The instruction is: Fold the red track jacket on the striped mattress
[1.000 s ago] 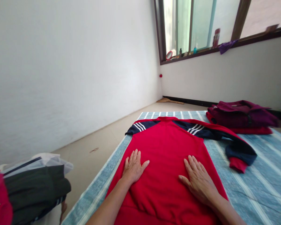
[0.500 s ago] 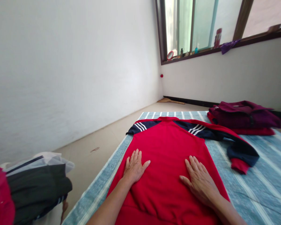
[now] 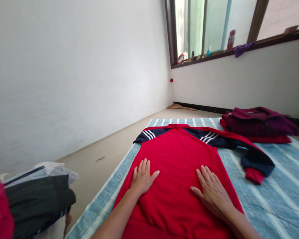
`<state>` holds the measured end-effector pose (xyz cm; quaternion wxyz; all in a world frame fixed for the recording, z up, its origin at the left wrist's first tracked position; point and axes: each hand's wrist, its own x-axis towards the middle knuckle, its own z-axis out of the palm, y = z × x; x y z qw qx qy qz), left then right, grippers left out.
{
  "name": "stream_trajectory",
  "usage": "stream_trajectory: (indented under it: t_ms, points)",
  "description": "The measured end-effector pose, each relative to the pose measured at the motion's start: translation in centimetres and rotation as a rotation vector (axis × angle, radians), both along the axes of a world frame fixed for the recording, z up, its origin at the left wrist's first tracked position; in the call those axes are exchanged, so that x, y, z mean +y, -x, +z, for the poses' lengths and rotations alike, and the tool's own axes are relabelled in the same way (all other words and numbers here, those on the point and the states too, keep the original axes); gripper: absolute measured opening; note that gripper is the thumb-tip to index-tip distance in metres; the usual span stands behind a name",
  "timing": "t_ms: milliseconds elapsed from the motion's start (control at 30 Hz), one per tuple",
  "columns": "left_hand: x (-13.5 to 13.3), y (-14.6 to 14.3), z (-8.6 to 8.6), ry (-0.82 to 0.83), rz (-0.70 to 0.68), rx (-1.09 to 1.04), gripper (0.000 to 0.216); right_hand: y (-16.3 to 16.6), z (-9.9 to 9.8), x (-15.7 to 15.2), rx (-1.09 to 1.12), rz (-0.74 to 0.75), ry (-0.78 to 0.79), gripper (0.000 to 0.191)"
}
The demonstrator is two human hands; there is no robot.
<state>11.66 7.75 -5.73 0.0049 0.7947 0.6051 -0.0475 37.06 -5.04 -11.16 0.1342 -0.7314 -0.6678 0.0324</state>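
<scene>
A red jacket (image 3: 174,159) with navy shoulders and white stripes lies spread out, collar at the far end, on a blue-and-white striped sheet (image 3: 286,196). Its right-hand sleeve stretches out to the right and bends toward me, ending in a red cuff; most of the left-hand sleeve is hidden over the edge or underneath. My left hand (image 3: 142,176) rests flat on the left part of the jacket, thumb out. On the right part lies my right hand (image 3: 211,189), palm down with fingers extended. Neither hand grasps anything.
Folded maroon and red clothes (image 3: 259,124) are stacked at the sheet's far right. At lower left is a heap of dark, white and red clothes (image 3: 40,199). A white wall (image 3: 77,73) rises on the left; small bottles line the windowsill (image 3: 214,54). A broom (image 3: 180,107) lies in the corner.
</scene>
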Motion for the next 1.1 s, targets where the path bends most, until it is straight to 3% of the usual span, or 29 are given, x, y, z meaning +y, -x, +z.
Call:
stream_trajectory:
  t_ms: [1100]
  points:
    - [0.38,0.04,-0.17,-0.002,0.003,-0.004,0.08,-0.02,0.32,0.17,-0.002,-0.003,0.025,0.079]
